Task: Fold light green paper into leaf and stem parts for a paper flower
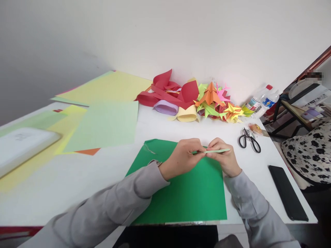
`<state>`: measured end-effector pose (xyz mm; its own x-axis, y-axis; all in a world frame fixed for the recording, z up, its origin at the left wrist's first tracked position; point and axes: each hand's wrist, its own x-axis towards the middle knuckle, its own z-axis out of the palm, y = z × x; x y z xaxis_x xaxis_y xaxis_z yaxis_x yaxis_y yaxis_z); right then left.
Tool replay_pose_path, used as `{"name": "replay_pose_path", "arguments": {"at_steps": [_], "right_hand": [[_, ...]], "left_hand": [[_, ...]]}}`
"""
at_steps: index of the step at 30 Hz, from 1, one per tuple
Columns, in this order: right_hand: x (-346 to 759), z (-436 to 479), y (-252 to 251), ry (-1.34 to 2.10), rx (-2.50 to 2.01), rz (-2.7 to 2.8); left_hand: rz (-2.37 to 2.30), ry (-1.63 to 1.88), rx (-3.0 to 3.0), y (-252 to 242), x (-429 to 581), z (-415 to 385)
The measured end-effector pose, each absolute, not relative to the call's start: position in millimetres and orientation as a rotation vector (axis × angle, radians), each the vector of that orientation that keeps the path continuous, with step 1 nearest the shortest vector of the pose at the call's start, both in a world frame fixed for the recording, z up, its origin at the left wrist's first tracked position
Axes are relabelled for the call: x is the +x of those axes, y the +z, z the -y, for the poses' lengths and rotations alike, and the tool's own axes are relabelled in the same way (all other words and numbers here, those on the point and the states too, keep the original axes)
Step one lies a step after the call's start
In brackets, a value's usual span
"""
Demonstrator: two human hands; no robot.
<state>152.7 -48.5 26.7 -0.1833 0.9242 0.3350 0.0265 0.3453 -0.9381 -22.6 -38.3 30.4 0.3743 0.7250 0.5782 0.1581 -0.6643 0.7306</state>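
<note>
My left hand [182,156] and my right hand [224,156] meet above a dark green sheet [186,193] on the white table [77,179]. Both pinch a small folded piece of light green paper [217,151], held flat and edge-on between the fingertips. The fingers of both hands are closed on it. Grey sleeves cover both forearms.
A heap of coloured origami figures and curled paper [196,98] lies at the back. Black scissors [248,139] and a black phone [287,196] rest at the right. Large pale green and yellow sheets [103,124] and a white box [20,146] lie left. Water bottles [261,100] lean at the right edge.
</note>
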Motion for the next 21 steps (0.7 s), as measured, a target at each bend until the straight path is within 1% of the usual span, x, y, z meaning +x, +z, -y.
{"name": "replay_pose_path", "arguments": {"at_steps": [4, 14, 21], "right_hand": [[153.2, 48.9, 23.8, 1.026, -0.86, 1.499], [157.9, 45.3, 22.1, 1.17, -0.782, 1.355], [156.3, 45.6, 21.6, 1.191, -0.805, 1.314]], "left_hand": [[-0.759, 1.305, 2.061, 31.7, -21.5, 39.5], [-0.745, 1.388, 2.072, 27.5, -22.0, 36.8], [-0.723, 1.346, 2.115, 28.6, -24.2, 34.1]]}}
